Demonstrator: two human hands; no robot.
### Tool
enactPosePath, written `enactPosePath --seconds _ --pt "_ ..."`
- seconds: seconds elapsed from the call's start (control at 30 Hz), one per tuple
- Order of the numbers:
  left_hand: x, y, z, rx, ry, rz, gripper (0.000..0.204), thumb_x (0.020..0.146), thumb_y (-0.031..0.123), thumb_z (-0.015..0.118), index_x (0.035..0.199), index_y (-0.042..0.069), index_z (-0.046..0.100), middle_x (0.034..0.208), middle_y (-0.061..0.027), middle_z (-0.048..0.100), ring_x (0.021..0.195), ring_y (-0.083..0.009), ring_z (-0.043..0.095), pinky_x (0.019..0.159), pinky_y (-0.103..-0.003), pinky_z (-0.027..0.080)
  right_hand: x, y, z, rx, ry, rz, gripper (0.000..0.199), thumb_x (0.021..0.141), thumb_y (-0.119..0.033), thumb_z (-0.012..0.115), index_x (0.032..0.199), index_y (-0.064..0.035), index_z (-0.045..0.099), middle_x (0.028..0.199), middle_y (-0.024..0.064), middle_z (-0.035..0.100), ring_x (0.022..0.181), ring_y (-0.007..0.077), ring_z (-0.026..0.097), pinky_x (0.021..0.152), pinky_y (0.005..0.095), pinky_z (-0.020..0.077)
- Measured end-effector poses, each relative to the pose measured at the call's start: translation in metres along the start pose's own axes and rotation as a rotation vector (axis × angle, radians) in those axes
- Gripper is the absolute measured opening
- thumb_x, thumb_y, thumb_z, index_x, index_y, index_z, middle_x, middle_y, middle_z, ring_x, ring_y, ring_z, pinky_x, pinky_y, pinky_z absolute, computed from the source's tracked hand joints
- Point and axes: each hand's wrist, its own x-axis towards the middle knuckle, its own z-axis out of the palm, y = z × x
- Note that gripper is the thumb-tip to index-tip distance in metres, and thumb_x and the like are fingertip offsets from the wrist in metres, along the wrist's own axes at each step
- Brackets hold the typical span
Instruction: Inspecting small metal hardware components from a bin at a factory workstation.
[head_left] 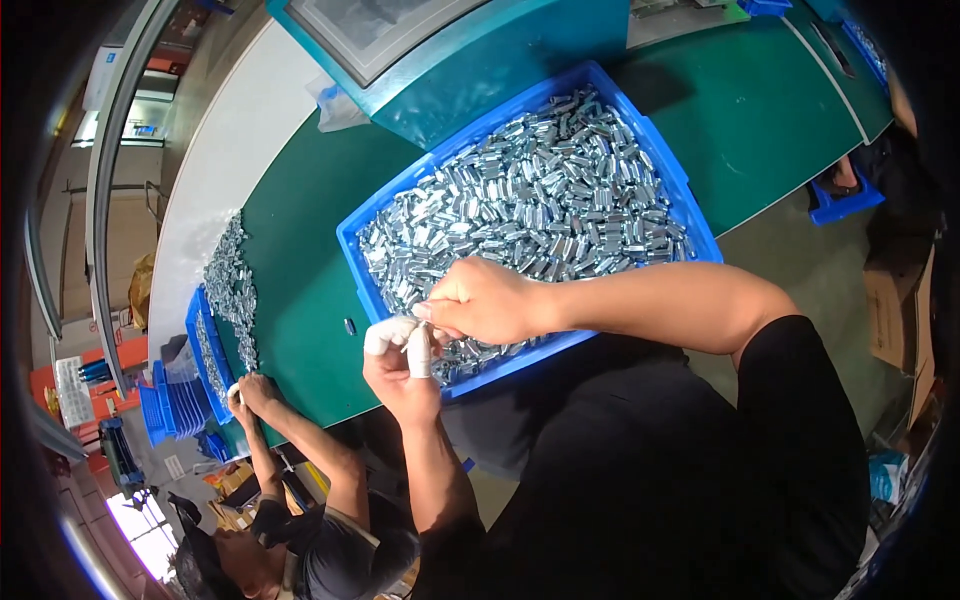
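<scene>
A large blue plastic bin (345,238) holds a heap of small, shiny, elongated metal pieces (540,200). Over its near left corner my two hands meet, fingertips together. White coverings wrap the thumb and a finger of my left hand (400,375), which is closed in a pinch. My right hand (485,300) reaches across the bin from the right, its thumb and fingers closed against the left fingertips; its thumb tip also has a white covering. Whatever lies between the fingers is too small and hidden to name.
One loose metal piece (349,326) lies on the green table (300,270) left of the bin. Another person's hands (255,393) work beside a smaller blue tray (207,350) and a pile of pieces (232,280). A teal machine (470,80) stands behind the bin.
</scene>
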Motion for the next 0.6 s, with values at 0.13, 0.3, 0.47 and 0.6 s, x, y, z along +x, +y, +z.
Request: enactPosePath --seconds 0.13,0.3,0.47,0.6 --pt "0.004 0.002 -0.002 0.171 0.021 0.029 0.014 0.086 -0.002 0.067 0.099 -0.002 0.063 0.083 -0.0085 0.068 0.064 -0.0105 0.061 0.055 -0.021 0.047 0.0 -0.001 -0.002 -0.069 0.082 -0.166 0.033 0.09 -0.023 0.053 0.068 -0.0042 0.069 0.062 0.0162 0.064 0.059 0.0312 0.064 0.06 0.0411 0.0494" --pt "0.019 -0.005 -0.019 0.036 0.045 -0.037 0.016 0.097 0.014 0.058 0.094 -0.002 0.061 0.069 -0.0064 0.062 0.053 -0.0093 0.052 0.047 -0.021 0.04 -0.004 0.0 0.001 -0.236 0.35 -0.477 0.031 0.09 -0.017 0.058 0.063 -0.0037 0.059 0.058 0.0163 0.056 0.053 0.0375 0.055 0.051 0.0434 0.0427" --pt "0.051 -0.013 0.007 0.238 0.005 -0.049 0.015 0.09 0.004 0.063 0.105 -0.002 0.063 0.086 -0.0062 0.065 0.071 -0.0106 0.059 0.061 -0.021 0.045 -0.007 -0.007 -0.004 -0.165 0.495 -0.747 0.033 0.088 -0.013 0.061 0.059 -0.0038 0.047 0.055 0.0129 0.049 0.05 0.0336 0.052 0.048 0.0421 0.0388" --pt "0.075 -0.018 0.052 0.115 -0.446 -0.296 0.04 0.084 -0.006 0.065 0.123 0.004 0.061 0.104 -0.0055 0.065 0.091 -0.013 0.061 0.079 -0.026 0.049 -0.009 -0.004 0.001 -0.196 0.448 -0.994 0.028 0.087 -0.013 0.062 0.063 -0.0039 0.052 0.061 0.0113 0.053 0.055 0.0327 0.054 0.051 0.0411 0.0405"
